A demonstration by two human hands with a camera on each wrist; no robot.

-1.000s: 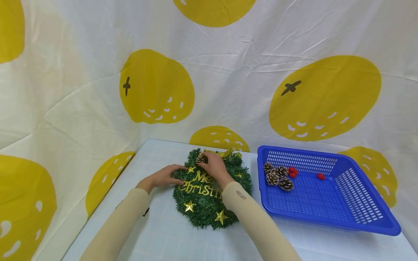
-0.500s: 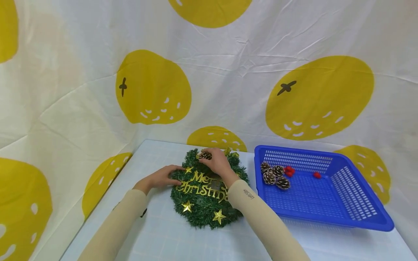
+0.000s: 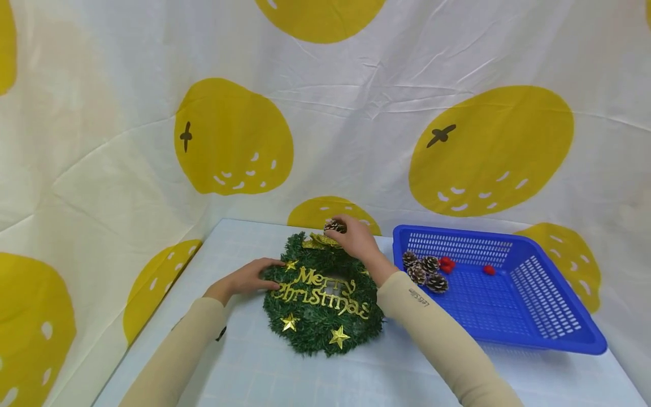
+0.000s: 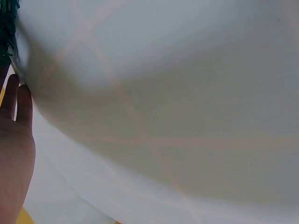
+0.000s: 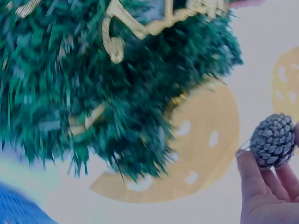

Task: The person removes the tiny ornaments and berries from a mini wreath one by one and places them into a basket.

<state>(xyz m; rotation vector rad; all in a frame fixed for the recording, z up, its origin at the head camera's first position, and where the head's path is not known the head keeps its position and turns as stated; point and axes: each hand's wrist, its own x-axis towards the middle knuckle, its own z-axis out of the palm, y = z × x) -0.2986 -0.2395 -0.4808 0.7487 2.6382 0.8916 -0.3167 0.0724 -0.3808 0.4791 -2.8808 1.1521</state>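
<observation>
A green tinsel Christmas wreath (image 3: 315,333) lies on the table, with gold "Merry Christmas" lettering (image 3: 319,294), gold stars (image 3: 339,337) and a gold bow (image 3: 320,241) at its far side. My left hand (image 3: 246,280) rests against the wreath's left edge, fingers fairly straight; its fingertips are partly hidden in the left wrist view. Over the far edge, my right hand (image 3: 356,240) pinches a white-tipped pine cone (image 3: 334,226) between thumb and fingers. In the right wrist view the pine cone (image 5: 272,140) is apart from the wreath, and a thin wire-like strand shows beside it.
To the right stands a blue plastic basket (image 3: 488,305). Several pine cones (image 3: 417,275) sit in its left end, near a red decoration (image 3: 447,264) and a smaller red piece (image 3: 489,269). A white cloth (image 3: 351,130) with yellow fruit prints hangs behind the table.
My right hand has lifted the pine cone up and to the right from the wreath's upper left part, uncovering the bow and lettering. The left hand stays at the wreath's edge.
</observation>
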